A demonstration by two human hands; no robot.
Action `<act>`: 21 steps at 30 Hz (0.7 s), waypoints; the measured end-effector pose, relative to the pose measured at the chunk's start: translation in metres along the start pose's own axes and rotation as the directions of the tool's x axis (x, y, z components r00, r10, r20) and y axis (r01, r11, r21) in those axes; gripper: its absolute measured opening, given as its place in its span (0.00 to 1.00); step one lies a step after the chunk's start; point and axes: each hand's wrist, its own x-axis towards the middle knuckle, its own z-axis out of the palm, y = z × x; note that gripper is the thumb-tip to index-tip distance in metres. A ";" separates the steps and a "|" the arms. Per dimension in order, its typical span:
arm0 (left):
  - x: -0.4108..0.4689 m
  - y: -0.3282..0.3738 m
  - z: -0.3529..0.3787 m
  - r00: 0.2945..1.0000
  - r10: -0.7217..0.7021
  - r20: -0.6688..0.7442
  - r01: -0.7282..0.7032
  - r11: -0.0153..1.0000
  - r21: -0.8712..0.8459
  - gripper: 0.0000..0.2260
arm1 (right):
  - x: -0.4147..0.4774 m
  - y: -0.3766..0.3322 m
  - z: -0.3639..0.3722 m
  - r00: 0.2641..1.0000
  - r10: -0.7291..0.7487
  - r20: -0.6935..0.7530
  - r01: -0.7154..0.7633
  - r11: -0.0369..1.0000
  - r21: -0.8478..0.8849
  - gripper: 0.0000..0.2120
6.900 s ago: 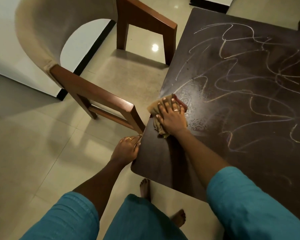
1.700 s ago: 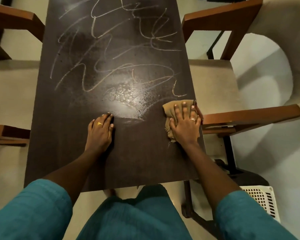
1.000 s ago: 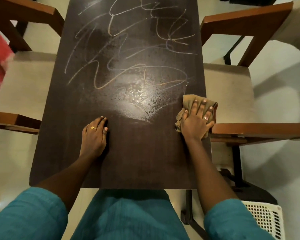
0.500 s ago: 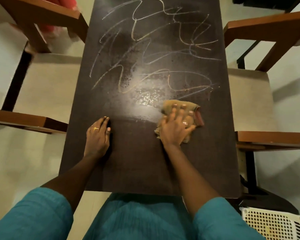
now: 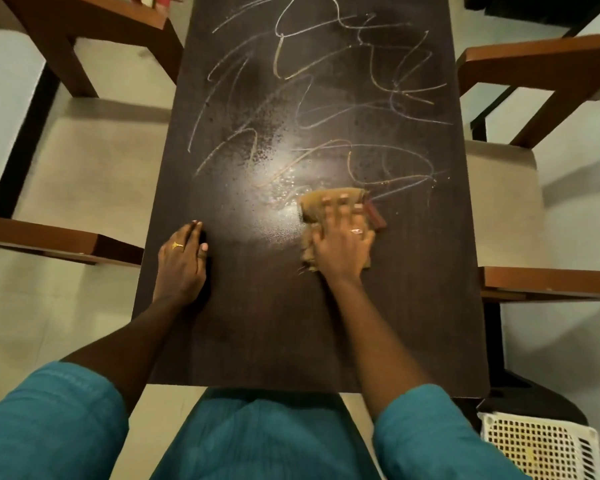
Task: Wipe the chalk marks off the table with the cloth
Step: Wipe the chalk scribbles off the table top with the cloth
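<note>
A dark brown table (image 5: 257,334) runs away from me, its far half covered in looping chalk marks (image 5: 312,81). A wet, shiny patch lies at its middle. My right hand (image 5: 342,244) presses flat on a tan cloth (image 5: 314,206) with a reddish edge, right of centre, at the near end of the chalk lines. My left hand (image 5: 182,261) rests palm down on the table near its left edge, fingers together, holding nothing. The near part of the table under my arms shows no chalk.
Wooden armchairs with beige seats stand on both sides: one on the left (image 5: 84,161) and one on the right (image 5: 499,181), their armrests close to the table edges. A white lattice basket (image 5: 537,448) sits on the floor at the near right corner.
My right hand has slid the cloth from the right edge leftward toward the table's middle. My left hand has stayed planted. The view has shifted slightly.
</note>
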 end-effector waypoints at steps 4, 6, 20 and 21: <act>-0.004 -0.008 0.001 0.996 -0.086 -0.030 0.084 0.995 -0.047 0.20 | 0.021 0.076 -0.020 0.952 0.295 -0.078 -0.295 0.956 0.007 0.27; -0.009 -0.015 0.001 0.994 -0.110 -0.025 0.108 0.993 -0.053 0.20 | 0.024 0.099 -0.026 0.913 0.399 -0.086 -0.398 0.917 0.028 0.27; -0.010 -0.075 -0.013 0.970 -0.243 -0.018 0.237 0.958 -0.160 0.20 | 0.031 -0.111 0.020 0.890 0.444 -0.109 -0.429 0.893 0.137 0.29; -0.008 -0.078 -0.014 0.971 -0.238 -0.020 0.232 0.958 -0.166 0.20 | 0.032 -0.135 0.025 0.910 0.401 -0.100 -0.388 0.912 0.130 0.29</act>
